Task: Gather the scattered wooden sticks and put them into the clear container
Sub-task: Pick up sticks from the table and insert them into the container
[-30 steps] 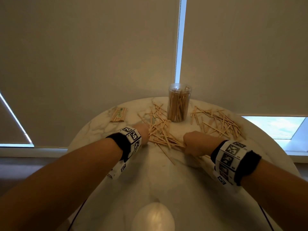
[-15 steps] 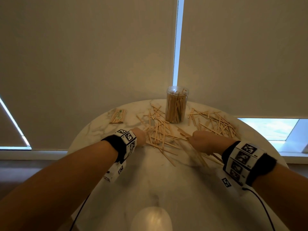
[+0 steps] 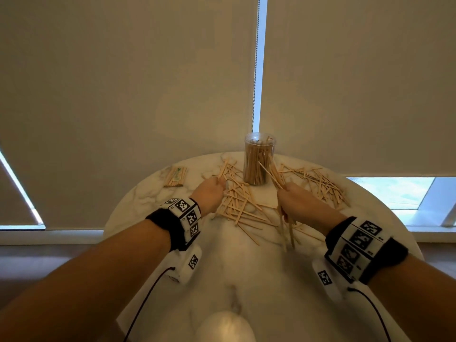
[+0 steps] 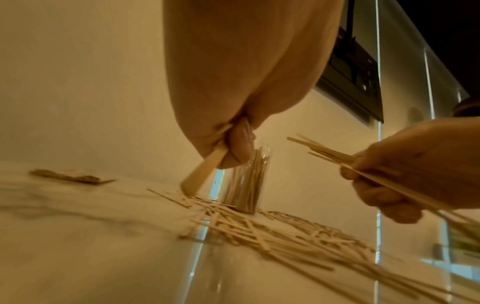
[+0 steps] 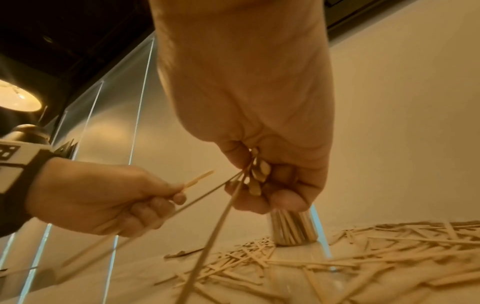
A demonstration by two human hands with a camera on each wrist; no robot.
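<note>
A round marble table stands before pale roller blinds, and a narrow strip of daylight shows between the two blinds. Near the front edge of the table a pale rounded object is seen, but I cannot tell what it is. Both forearms carry black wristbands with white marker blocks. Over the middle of the table the right hand is closed around a bundle of held sticks; their far ends rise toward the container and their near ends point down to the front edge. The left hand is a little to the left, and its fingers are curled and pinch a few sticks, with the ends slanting down to the table. Between the two hands and beyond them many loose wooden sticks lie crossed on the marble, and one more heap lies toward the right edge. The clear container stands upright at the far edge, already quite full of sticks. A small wrapped bundle lies apart at the far left edge.
</note>
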